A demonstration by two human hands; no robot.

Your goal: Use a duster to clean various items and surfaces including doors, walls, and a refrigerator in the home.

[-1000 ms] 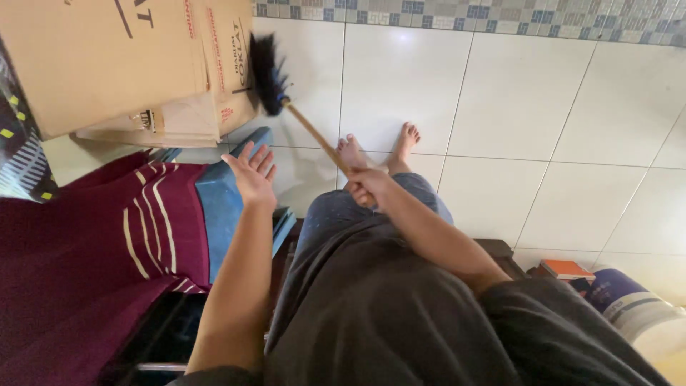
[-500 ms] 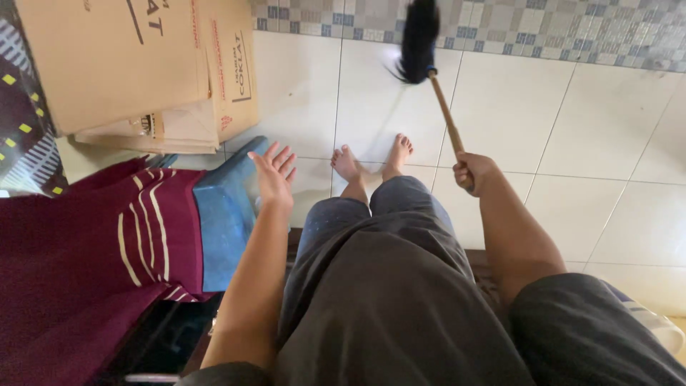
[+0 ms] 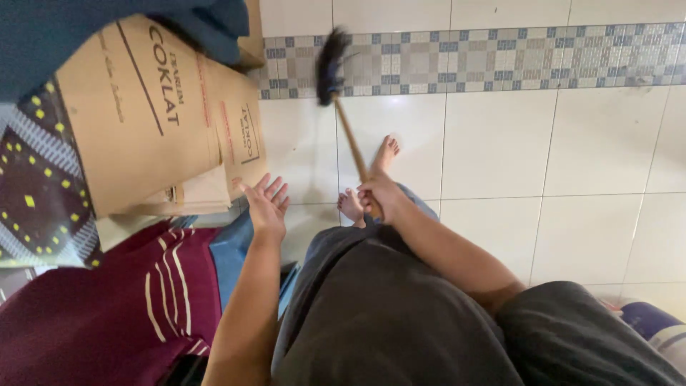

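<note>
My right hand (image 3: 382,194) grips the wooden handle of a feather duster (image 3: 350,139) in front of my legs. Its black feather head (image 3: 329,66) points up and away, over the patterned tile band. My left hand (image 3: 264,202) is open with fingers spread, held in the air beside the corner of a brown cardboard box (image 3: 150,121) and above a blue cushioned edge (image 3: 227,257). My bare feet (image 3: 368,182) stand on the white tiled floor (image 3: 493,150) just beyond my right hand.
A maroon cloth with cream stripes (image 3: 107,307) covers the seat at lower left. A dark patterned fabric with yellow squares (image 3: 36,200) lies left of the box. A dark blue cloth (image 3: 86,28) hangs over the box top. A purple-and-white container (image 3: 654,325) sits at lower right.
My right hand swung the duster from the right side back to the left, in front of my feet. The view tilted up, showing more of the box. My left hand stayed open.
</note>
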